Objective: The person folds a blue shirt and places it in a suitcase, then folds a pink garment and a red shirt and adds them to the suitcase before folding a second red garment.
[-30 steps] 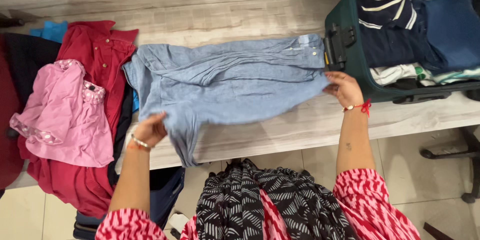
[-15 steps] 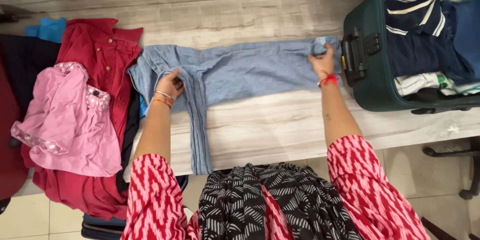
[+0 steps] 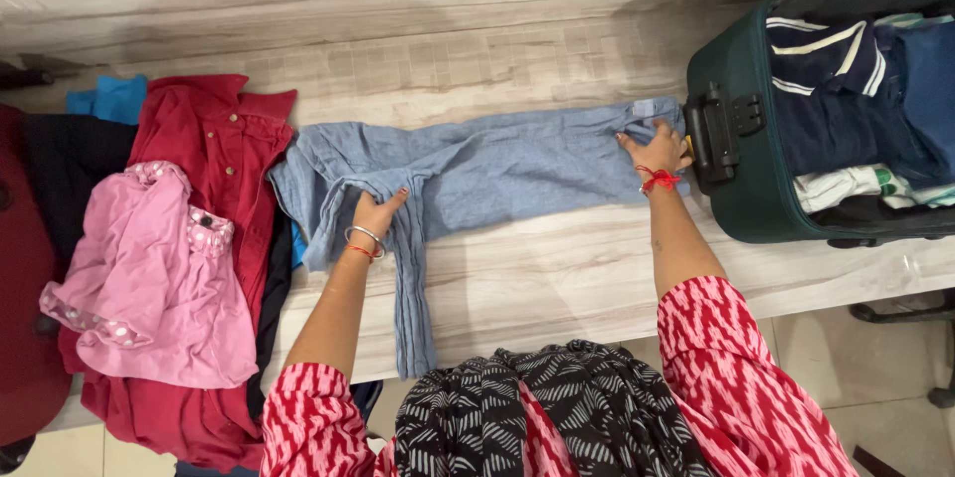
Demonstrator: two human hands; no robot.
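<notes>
A light blue shirt [image 3: 517, 164] lies folded lengthwise across the pale wooden table [image 3: 557, 268], one sleeve [image 3: 413, 298] hanging toward me over the front edge. My left hand [image 3: 376, 215] presses flat on the shirt where that sleeve starts, fingers together. My right hand [image 3: 657, 151] rests on the shirt's right end, next to the handle of a dark green suitcase [image 3: 731, 179].
The open suitcase holds folded clothes, a navy striped top [image 3: 816, 49] among them. At the left lies a pile: a pink top [image 3: 149, 278] over a red shirt [image 3: 214, 154], with dark and bright blue garments beneath. Tiled floor and a chair base [image 3: 910, 313] are at right.
The near half of the shirt was folded away from me over the far half. Both hands then slid back slightly toward me, smoothing the folded strip; the sleeve now hangs over the edge.
</notes>
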